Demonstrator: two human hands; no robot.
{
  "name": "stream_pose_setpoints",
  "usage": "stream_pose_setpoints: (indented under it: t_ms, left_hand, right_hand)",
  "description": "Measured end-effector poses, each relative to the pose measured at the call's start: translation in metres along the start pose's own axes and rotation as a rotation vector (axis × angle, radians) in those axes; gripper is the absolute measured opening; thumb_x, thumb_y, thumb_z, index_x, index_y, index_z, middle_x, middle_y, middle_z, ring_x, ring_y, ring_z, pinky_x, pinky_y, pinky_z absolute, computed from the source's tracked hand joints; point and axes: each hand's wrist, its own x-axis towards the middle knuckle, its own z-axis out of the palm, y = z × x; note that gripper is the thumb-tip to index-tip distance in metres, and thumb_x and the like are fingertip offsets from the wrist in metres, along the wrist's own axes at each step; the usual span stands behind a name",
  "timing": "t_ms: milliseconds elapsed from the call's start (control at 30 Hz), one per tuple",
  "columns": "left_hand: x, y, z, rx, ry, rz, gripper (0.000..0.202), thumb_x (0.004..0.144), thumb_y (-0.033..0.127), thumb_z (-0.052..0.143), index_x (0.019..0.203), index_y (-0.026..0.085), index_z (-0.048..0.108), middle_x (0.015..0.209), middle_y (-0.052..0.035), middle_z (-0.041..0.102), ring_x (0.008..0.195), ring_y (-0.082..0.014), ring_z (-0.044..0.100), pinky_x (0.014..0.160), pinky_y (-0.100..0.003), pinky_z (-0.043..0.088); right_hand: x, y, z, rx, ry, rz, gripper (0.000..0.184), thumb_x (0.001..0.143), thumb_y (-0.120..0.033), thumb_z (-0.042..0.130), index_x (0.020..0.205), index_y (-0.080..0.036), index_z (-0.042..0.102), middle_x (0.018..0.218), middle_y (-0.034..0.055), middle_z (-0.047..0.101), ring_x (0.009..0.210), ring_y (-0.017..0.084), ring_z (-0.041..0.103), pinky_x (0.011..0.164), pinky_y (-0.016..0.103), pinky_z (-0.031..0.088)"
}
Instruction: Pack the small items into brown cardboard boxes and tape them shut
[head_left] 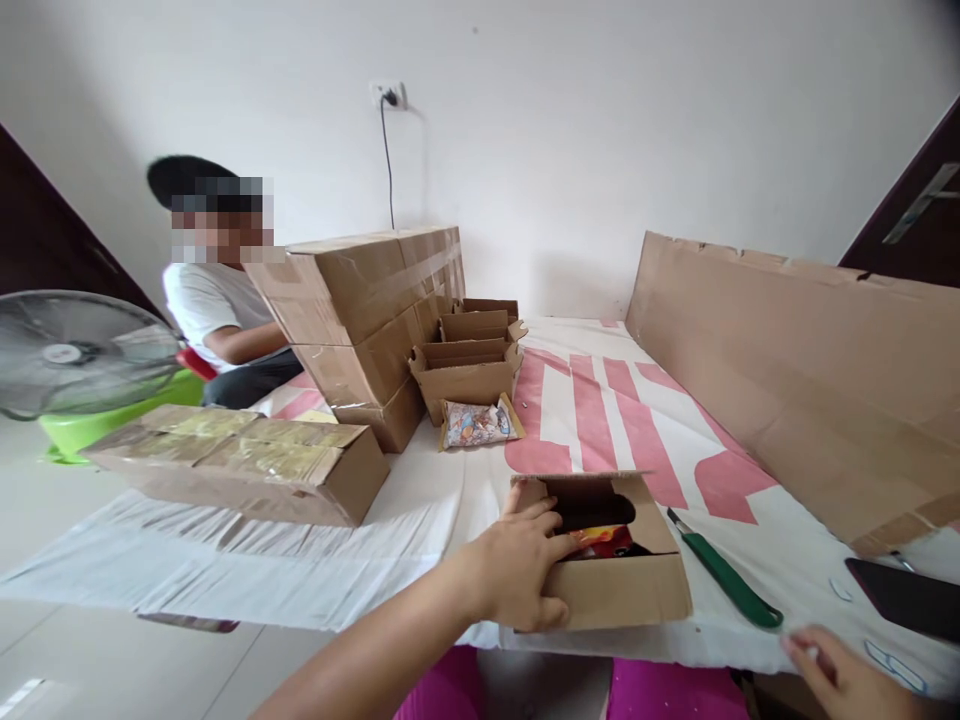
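Note:
My left hand [521, 565] is closed over the left side of a small open cardboard box [619, 592], fingers reaching past its edge and thumb low on the front. Inside the box lies a red and orange packet [604, 540], partly covered by shadow and flaps. Right of the box rests a green-handled utility knife [731, 580], its tip pointing away from me. My right hand [844, 670] is at the table's front edge near the knife's handle end. Its fingers are loosely curled and apart, and nothing shows in them.
Taped cardboard boxes [375, 290] stand stacked left of centre, beside several open boxes [469, 380] and a wrapped packet [481, 422]. A long taped box [240, 455] lies left. A cardboard panel [795, 370] and phone [904, 595] are right. A person [217, 310] sits beyond a fan [82, 355].

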Motion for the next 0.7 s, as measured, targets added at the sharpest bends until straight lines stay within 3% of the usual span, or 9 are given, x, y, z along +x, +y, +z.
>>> stream_pose_setpoints:
  t_ms: [33,100,200,300,400,467,533,600,700]
  left_hand:
    - [0.002,0.002,0.003,0.072,0.014,-0.037,0.062,0.066,0.056,0.071,0.119,0.024,0.062,0.11,-0.0094,0.064,0.12,-0.0362,0.052,0.112,-0.063,0.021]
    - [0.004,0.007,0.009,0.195,0.107,-0.106,0.062,0.06,0.069,0.07,0.098,0.02,0.069,0.095,-0.009,0.064,0.111,-0.0359,0.056,0.112,-0.066,0.016]
    - [0.003,0.013,0.016,0.333,0.329,-0.26,0.053,0.067,0.067,0.067,0.084,0.017,0.067,0.094,-0.0106,0.064,0.113,-0.0336,0.056,0.115,-0.061,0.016]
    - [0.0,0.014,0.023,0.421,0.484,-0.4,0.037,0.081,0.047,0.063,0.098,0.014,0.066,0.118,-0.0174,0.061,0.121,-0.0324,0.052,0.114,-0.057,0.023]
    - [-0.005,0.012,0.03,0.439,0.544,-0.438,0.047,0.082,0.042,0.062,0.117,0.011,0.059,0.134,-0.0227,0.052,0.123,-0.0344,0.051,0.108,-0.057,0.03]
    - [-0.01,0.01,0.034,0.432,0.563,-0.462,0.051,0.08,0.043,0.065,0.119,0.01,0.058,0.133,-0.0231,0.053,0.122,-0.036,0.052,0.105,-0.057,0.033]
    - [-0.016,0.007,0.037,0.422,0.567,-0.488,0.048,0.08,0.044,0.065,0.114,0.012,0.06,0.128,-0.0214,0.057,0.12,-0.0361,0.053,0.104,-0.057,0.034]
    - [-0.021,0.003,0.039,0.416,0.558,-0.492,0.043,0.08,0.045,0.065,0.109,0.013,0.062,0.123,-0.0197,0.06,0.119,-0.0358,0.054,0.102,-0.057,0.035]
    - [-0.028,-0.003,0.045,0.409,0.555,-0.479,0.041,0.081,0.045,0.066,0.108,0.014,0.063,0.121,-0.0179,0.062,0.119,-0.0354,0.054,0.102,-0.057,0.035]
  right_hand:
    - [0.012,-0.011,-0.008,0.035,-0.021,-0.032,0.032,0.082,-0.058,0.052,0.079,-0.03,0.066,0.067,-0.0003,0.07,0.055,0.021,0.066,0.044,0.029,0.051]
    - [0.032,-0.047,-0.025,0.1,0.055,-0.132,0.033,0.081,-0.057,0.053,0.091,-0.028,0.066,0.085,0.0025,0.073,0.07,0.023,0.07,0.058,0.031,0.057]
    - [0.05,-0.126,-0.043,0.23,0.056,-0.373,0.024,0.088,-0.043,0.054,0.102,-0.026,0.064,0.099,0.005,0.072,0.086,0.02,0.069,0.075,0.029,0.057]
    - [0.056,-0.204,-0.044,0.354,-0.047,-0.645,0.034,0.092,-0.034,0.049,0.124,-0.023,0.055,0.124,0.0088,0.064,0.116,0.022,0.059,0.098,0.036,0.05]
    - [0.059,-0.255,-0.036,0.388,-0.345,-0.752,0.047,0.095,-0.039,0.043,0.138,-0.019,0.046,0.138,0.0123,0.054,0.126,0.024,0.051,0.104,0.041,0.045]
    - [0.061,-0.27,-0.03,0.339,-0.562,-0.726,0.051,0.094,-0.047,0.043,0.137,-0.019,0.048,0.134,0.0126,0.058,0.123,0.028,0.054,0.103,0.044,0.044]
    - [0.064,-0.272,-0.023,0.271,-0.665,-0.677,0.051,0.091,-0.053,0.047,0.129,-0.02,0.056,0.125,0.0123,0.063,0.118,0.031,0.056,0.102,0.048,0.042]
    - [0.069,-0.266,-0.014,0.171,-0.605,-0.607,0.058,0.086,-0.06,0.051,0.125,-0.019,0.06,0.126,0.015,0.062,0.123,0.037,0.051,0.104,0.056,0.037]
    - [0.084,-0.247,0.0,-0.02,-0.347,-0.474,0.075,0.078,-0.067,0.055,0.131,-0.014,0.056,0.142,0.0206,0.048,0.139,0.046,0.025,0.109,0.068,0.016]
